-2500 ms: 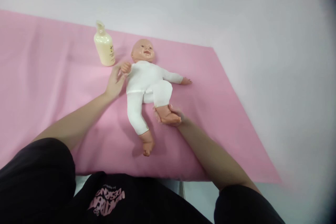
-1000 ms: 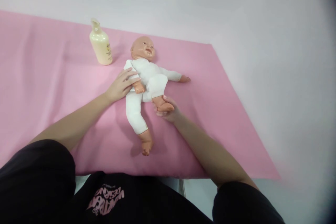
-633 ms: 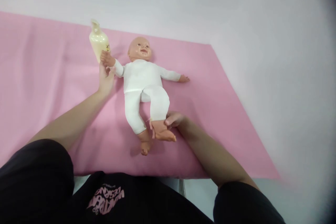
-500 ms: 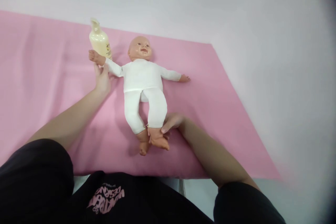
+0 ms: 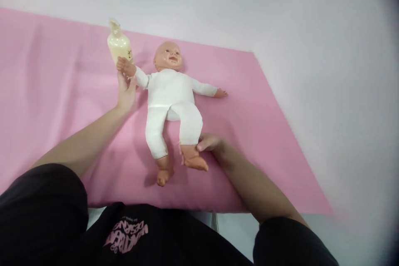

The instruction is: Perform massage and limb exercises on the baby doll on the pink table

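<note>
A baby doll (image 5: 171, 89) in a white cloth body lies on its back on the pink sheet (image 5: 249, 124), head away from me. My left hand (image 5: 127, 93) is closed around the doll's wrist on the left, holding that arm raised and bent. At the other end, my right hand (image 5: 210, 143) grips the doll's ankle on the right, thumb on top and fingers partly hidden beneath. That leg is bent and lifted a little. Just behind the doll's raised hand stands a pump bottle (image 5: 119, 45) of pale yellow liquid, partly covered by it.
The pink sheet covers a table whose front edge is close to my body. Its right edge slants down toward me. A pale grey-white surface (image 5: 311, 50) lies beyond the sheet at the back and right.
My left hand has brought the doll's arm inward to the right, bending it. My right hand has pushed the held foot slightly up and right, so the two legs are farther apart.
</note>
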Available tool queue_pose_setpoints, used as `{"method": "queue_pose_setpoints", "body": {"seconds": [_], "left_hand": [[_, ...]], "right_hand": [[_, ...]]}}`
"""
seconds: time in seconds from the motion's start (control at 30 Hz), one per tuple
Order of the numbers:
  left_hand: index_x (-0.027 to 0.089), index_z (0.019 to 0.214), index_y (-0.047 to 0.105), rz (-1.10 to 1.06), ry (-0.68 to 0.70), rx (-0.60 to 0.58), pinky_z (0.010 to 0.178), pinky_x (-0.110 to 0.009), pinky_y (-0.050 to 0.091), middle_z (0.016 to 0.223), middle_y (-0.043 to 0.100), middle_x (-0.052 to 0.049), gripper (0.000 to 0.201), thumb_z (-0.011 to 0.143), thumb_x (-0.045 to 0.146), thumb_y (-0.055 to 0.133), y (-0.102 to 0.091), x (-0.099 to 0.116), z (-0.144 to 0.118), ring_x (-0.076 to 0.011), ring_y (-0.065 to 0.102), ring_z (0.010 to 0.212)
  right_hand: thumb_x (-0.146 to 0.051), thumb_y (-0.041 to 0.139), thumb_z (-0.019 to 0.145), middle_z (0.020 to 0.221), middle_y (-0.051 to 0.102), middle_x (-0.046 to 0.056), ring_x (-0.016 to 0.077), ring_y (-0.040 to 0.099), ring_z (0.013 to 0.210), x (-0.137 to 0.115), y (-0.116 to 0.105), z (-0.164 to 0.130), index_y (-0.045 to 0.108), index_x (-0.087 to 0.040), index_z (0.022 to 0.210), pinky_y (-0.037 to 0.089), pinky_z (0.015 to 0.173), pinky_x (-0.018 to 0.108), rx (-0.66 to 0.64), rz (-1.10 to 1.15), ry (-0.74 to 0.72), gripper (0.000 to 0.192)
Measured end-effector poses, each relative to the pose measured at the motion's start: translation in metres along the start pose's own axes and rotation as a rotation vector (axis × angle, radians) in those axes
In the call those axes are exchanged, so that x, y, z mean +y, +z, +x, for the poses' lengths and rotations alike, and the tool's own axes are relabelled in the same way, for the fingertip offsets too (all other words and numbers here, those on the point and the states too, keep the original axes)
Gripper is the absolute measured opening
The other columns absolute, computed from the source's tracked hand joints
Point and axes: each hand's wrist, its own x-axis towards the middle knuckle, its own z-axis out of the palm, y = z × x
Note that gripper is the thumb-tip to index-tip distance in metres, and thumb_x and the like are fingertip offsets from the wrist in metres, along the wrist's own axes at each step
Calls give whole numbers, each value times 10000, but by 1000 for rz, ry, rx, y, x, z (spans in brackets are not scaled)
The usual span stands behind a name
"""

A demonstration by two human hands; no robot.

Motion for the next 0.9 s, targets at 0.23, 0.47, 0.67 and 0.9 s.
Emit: {"method": "queue_pose_setpoints", "body": {"seconds": [0.23, 0.47, 0.67, 0.9], "left_hand": [[257, 1425, 535, 451, 382, -395, 1212, -565, 374, 1438, 565, -144, 514, 1041, 585, 437, 14, 29, -17, -317, 492, 1410], [309, 1324, 673, 602, 412, -632, 1220, -660, 303, 1434, 575, -118, 366, 1049, 430, 465, 21, 38, -13, -352, 372, 1487], [302, 1325, 674, 600, 436, -625, 1218, -660, 300, 1444, 574, -124, 364, 1052, 414, 461, 21, 35, -14, -353, 374, 1487], [232, 1415, 543, 427, 351, -377, 1219, -578, 359, 1435, 575, -159, 541, 1021, 598, 483, 15, 27, -14, -325, 496, 1401]], "right_hand": [[-625, 710, 791, 713, 707, 53, 126, 635, 540, 3, -20, 4, 681, -123, 842, 555, 530, 248, 499, 165, -253, 505], [-582, 518, 973, 616, 641, 30, 72, 490, 390, -8, -18, 14, 653, -135, 748, 334, 331, 179, 649, 320, -237, 518], [-547, 547, 967, 639, 664, 33, 70, 476, 383, -8, -14, 14, 680, -137, 784, 350, 335, 186, 701, 275, -213, 469], [-562, 747, 758, 832, 761, 56, 165, 708, 674, -1, -4, 6, 727, -157, 922, 610, 683, 288, 410, 152, -217, 437]]}}
